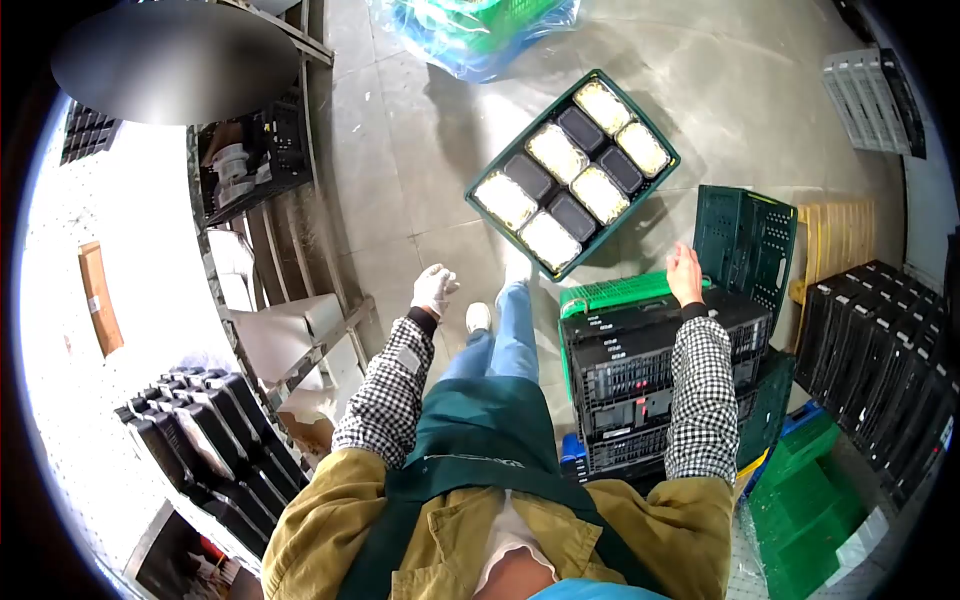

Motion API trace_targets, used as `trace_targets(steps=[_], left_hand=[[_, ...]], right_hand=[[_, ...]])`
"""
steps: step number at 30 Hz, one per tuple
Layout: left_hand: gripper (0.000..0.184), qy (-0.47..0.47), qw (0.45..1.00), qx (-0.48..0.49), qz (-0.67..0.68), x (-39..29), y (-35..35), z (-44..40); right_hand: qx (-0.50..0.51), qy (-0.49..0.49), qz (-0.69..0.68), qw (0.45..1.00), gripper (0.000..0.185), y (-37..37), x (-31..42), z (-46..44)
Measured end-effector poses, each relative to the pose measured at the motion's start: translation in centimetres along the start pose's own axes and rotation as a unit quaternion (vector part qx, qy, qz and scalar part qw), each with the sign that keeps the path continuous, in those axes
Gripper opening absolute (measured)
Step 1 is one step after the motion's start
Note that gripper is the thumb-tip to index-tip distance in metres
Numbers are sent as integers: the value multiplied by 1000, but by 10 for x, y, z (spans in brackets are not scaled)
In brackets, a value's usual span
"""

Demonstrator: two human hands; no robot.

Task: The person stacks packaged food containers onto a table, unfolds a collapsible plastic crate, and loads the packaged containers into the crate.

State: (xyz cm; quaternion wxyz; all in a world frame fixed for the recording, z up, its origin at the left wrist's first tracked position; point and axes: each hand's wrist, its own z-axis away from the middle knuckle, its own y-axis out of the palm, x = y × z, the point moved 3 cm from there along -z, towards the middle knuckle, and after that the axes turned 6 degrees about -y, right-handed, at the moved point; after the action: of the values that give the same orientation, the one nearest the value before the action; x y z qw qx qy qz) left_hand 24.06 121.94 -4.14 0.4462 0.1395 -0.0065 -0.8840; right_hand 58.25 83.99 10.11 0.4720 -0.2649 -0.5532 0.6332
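My left hand (435, 290), in a whitish glove, hangs over the floor with loosely bent fingers and nothing in it. My right hand (685, 272) reaches forward above a stack of black folding crates (625, 385), its fingers stretched out and holding nothing. Whether it touches the bright green crate (622, 292) behind the stack, I cannot tell. Ahead of me stands a dark green crate (511, 236). Inside it, several containers with pale, shredded-looking contents (557, 152) alternate with black trays (573, 216).
On the left, a white table (150, 300) carries stacked black containers (200, 430). Clear plastic wraps a green crate (480, 25) at the top. A dark green folding crate (745, 245) stands at right, near black crates (880, 360) and green crates (805, 500).
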Motion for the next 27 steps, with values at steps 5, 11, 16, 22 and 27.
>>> trace_targets(steps=[5,11,16,22,27], left_hand=[[49,-87,994,18,58,0,54,-73],[75,-167,978,-3,127,54,102,-215],[42,-90,995,34,-16,87,123,-303],[41,-19,996,7,-82,83,137,-298],[42,-153,982,-9,-113,103,132,-314]], right_hand=[[49,-1,54,997,36,46,-8,-120],[69,17,144,987,40,132,-47,-276],[-32,-13,199,979,54,197,-98,-413],[88,78,91,989,65,241,-162,-490],[72,78,136,985,68,239,-174,-493]])
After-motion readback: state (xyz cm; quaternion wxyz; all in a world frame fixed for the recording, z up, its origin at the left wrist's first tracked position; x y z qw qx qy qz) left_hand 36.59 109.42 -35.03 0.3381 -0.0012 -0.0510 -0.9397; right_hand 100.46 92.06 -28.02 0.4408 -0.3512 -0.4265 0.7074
